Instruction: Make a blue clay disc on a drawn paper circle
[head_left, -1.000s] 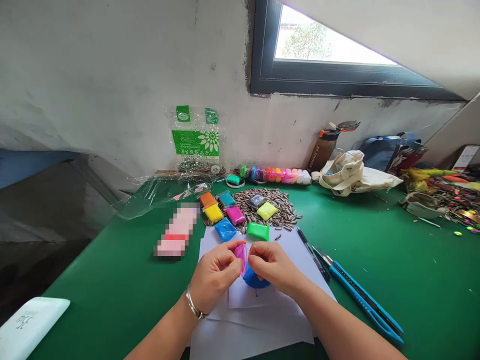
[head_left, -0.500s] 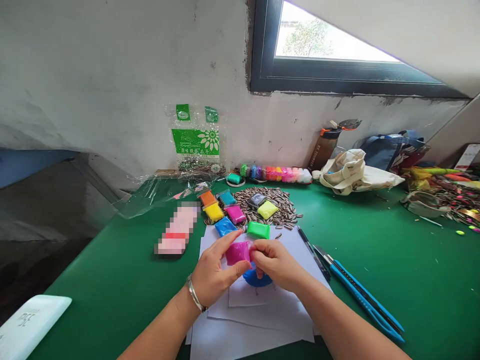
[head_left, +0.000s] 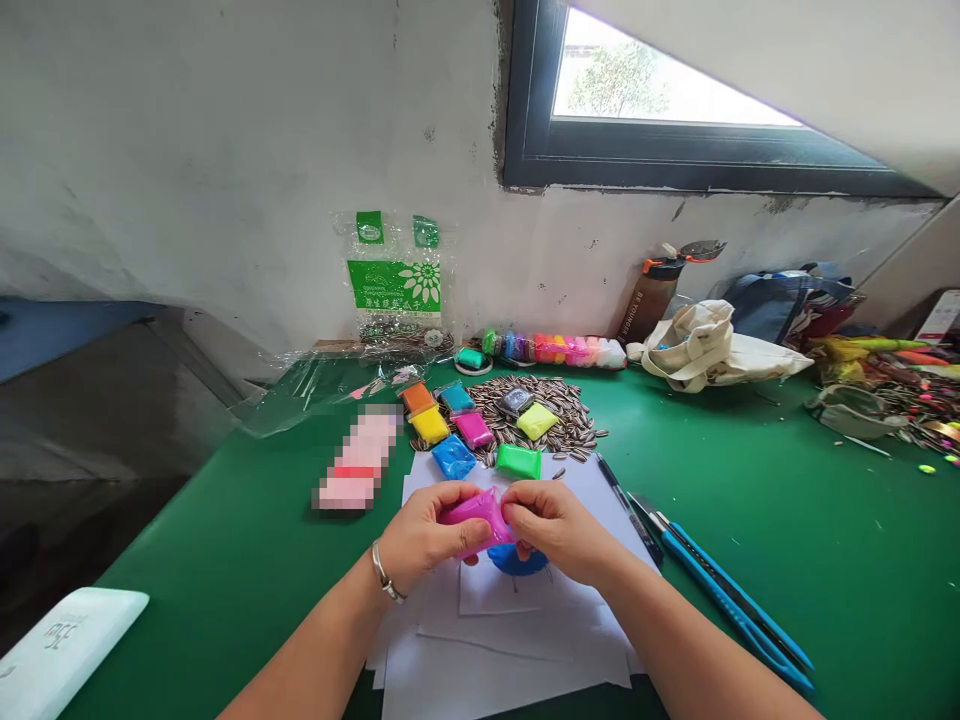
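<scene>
Between my hands is a magenta packet of modelling clay [head_left: 474, 515] in a clear wrapper. My left hand [head_left: 431, 528] is closed around its left side, thumb across the front. The fingertips of my right hand [head_left: 553, 522] pinch the wrapper at its right end. Below them a round blue clay shape [head_left: 519, 562] lies on white paper [head_left: 517, 650], partly hidden by my right hand. Just beyond my hands lie a blue clay packet [head_left: 453, 457] and a green clay packet [head_left: 518, 461].
Sunflower seeds [head_left: 566, 405] are heaped behind, with several clay packets on and beside them. A black pen [head_left: 628, 505] and blue-handled tweezers [head_left: 731, 595] lie to the right. A white device [head_left: 71, 650] sits at the left edge. A bottle [head_left: 651, 300] leans against the wall.
My left hand has gone from holding the magenta packet between spread thumb and fingers to wrapping round it. The packet has tilted. My right hand keeps its pinch.
</scene>
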